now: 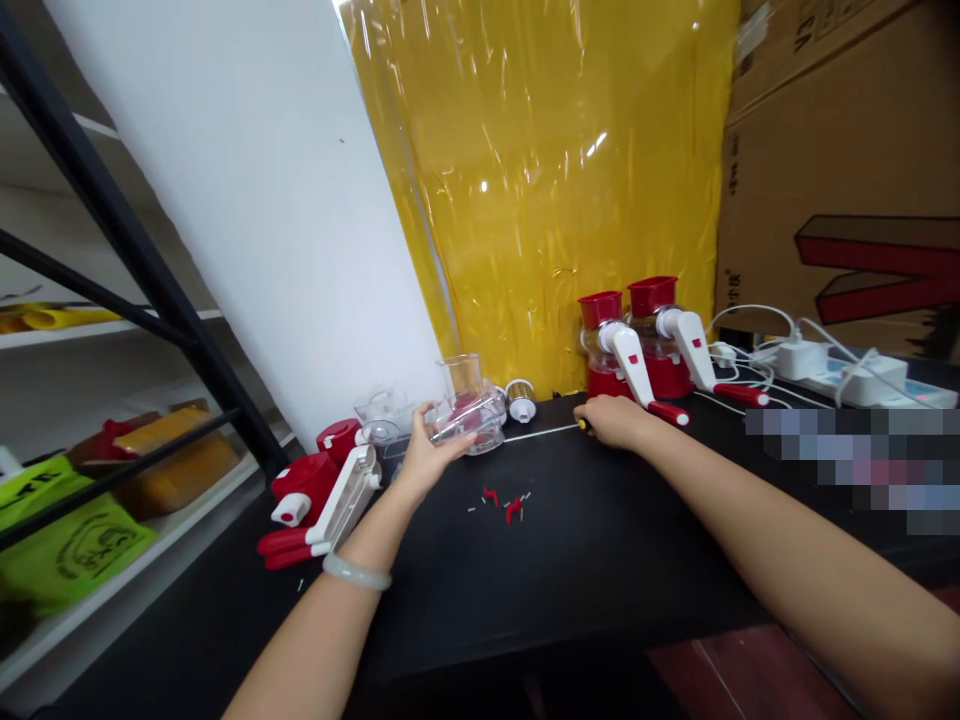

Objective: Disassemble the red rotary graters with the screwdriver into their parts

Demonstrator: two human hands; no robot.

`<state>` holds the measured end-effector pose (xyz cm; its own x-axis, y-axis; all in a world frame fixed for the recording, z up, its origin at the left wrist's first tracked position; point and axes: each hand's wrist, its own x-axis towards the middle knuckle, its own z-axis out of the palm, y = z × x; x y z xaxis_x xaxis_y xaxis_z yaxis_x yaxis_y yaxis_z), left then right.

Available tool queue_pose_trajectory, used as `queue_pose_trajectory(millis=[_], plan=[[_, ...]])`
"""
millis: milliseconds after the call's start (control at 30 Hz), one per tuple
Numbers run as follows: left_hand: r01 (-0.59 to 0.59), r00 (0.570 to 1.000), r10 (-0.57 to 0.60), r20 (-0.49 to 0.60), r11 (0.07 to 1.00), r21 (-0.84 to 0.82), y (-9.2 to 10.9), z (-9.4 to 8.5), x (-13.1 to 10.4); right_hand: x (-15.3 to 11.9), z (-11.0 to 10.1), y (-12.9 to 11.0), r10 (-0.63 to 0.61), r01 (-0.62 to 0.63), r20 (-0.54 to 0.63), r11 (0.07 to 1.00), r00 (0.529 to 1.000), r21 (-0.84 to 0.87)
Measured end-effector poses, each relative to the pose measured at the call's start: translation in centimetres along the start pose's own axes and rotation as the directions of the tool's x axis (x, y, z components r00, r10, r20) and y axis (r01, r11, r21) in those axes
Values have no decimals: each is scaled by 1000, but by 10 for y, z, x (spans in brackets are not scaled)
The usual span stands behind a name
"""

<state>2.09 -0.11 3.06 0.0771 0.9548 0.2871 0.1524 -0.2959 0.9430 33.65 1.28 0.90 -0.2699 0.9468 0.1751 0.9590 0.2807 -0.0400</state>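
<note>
Two hands are at work in the head view, both yours, stretched forward over a black table [570,570]. Your left hand [424,455] is curled around a clear plastic housing [469,415], fingers wrapped on its near side and thumb over the top, so it is gripped and lifted just off or resting lightly on the tabletop; which of the two is hard to tell. That housing sits toward the back of the table, near the white wall, with a small metal drum [520,399] just beside it on the right.

Your right hand [611,420] lies knuckles up on the table, fingers closed on the yellow-tipped handle end of a thin screwdriver [544,433], whose shaft runs leftward along the surface to the housing.

Left of your wrist, a red and white crank part [322,500] lies on its side at the table edge. Between your arms, a few small red clips and pins [504,503] are scattered loose. Behind your right hand stand two finished red grinders [645,345] with white cranks, and beyond them a power strip [855,375] with white cables.

Judging by this, you are at the step of fastening a piece into the clear housing. A next move would call for steadying the housing firmly and bringing the screwdriver tip squarely onto its fixing point.
</note>
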Motion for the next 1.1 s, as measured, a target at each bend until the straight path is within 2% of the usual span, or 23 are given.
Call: queue_pose_trajectory(millis=[133, 267, 400, 500, 600, 667, 767, 867, 933, 1100], plan=[[-52, 997, 45, 65, 991, 120, -11, 12, -9, 2, 8, 1, 6, -5, 44, 1000, 999, -18], [-96, 994, 82, 70, 970, 222, -17, 17, -13, 8, 15, 10, 2, -1, 52, 1000, 999, -11], [-96, 995, 86, 59, 974, 204, -18, 19, -17, 12, 19, 15, -2, 1, 60, 1000, 998, 14], [-67, 997, 58, 55, 982, 177, -15, 21, -20, 12, 19, 11, -11, 10, 47, 1000, 999, 24], [-44, 997, 35, 70, 990, 138, -16, 25, -20, 10, 18, -5, -77, 86, -63, 983, 995, 162], [-37, 996, 31, 80, 997, 73, -20, 27, -19, 9, 20, -20, -146, 197, -153, 895, 977, 401], [-38, 996, 41, 84, 999, -38, -26, 31, -17, 7, 28, -42, -183, 250, -173, 615, 968, 747], [-64, 993, 78, 93, 988, -137, -26, 33, -17, 6, 35, -55, -216, 225, -157, 342, 964, 912], [-71, 991, 92, 97, 977, -200, -25, 34, -18, 6, 36, -57, -206, 216, -165, 255, 965, 942], [-3, 991, 40, 130, 962, -272, -24, 34, -19, 7, 35, -55, -184, 162, -128, 182, 975, 970]])
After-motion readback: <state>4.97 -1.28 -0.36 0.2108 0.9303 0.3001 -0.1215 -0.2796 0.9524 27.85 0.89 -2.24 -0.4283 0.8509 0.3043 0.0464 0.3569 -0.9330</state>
